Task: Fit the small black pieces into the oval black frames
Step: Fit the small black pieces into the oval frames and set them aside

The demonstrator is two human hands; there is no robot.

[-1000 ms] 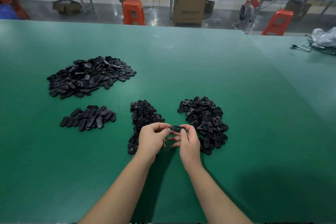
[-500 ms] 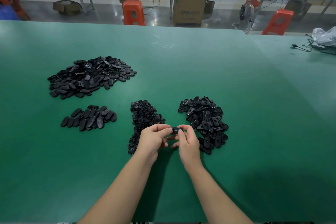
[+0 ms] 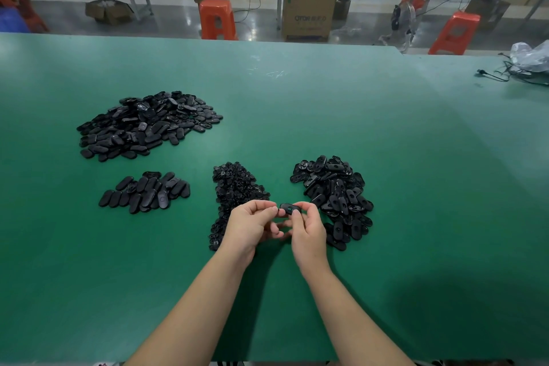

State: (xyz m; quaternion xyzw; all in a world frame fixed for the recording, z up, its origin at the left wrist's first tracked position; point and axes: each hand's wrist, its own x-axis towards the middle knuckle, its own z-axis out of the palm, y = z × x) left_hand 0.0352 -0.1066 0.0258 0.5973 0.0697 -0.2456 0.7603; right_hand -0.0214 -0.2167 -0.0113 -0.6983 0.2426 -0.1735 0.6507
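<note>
An oval black frame [image 3: 289, 208] is held just above the green table [image 3: 386, 157]. My right hand [image 3: 307, 230] pinches its right end between thumb and forefinger. My left hand [image 3: 252, 224] touches its left end with curled fingertips; whether it holds a small piece I cannot tell. A heap of small black pieces [image 3: 234, 187] lies behind my left hand. To the right of my right hand sits a heap of oval frames [image 3: 335, 193] with open centres.
At the far left lies a large heap of oval black parts [image 3: 142, 125], with a smaller group [image 3: 145, 192] in front of it. A plastic bag and cables [image 3: 525, 62] sit at the far right edge. Stools and boxes stand beyond the table.
Both hands stay together over the same spot. The frame between the fingertips has turned slightly, so more of its top face shows now.
</note>
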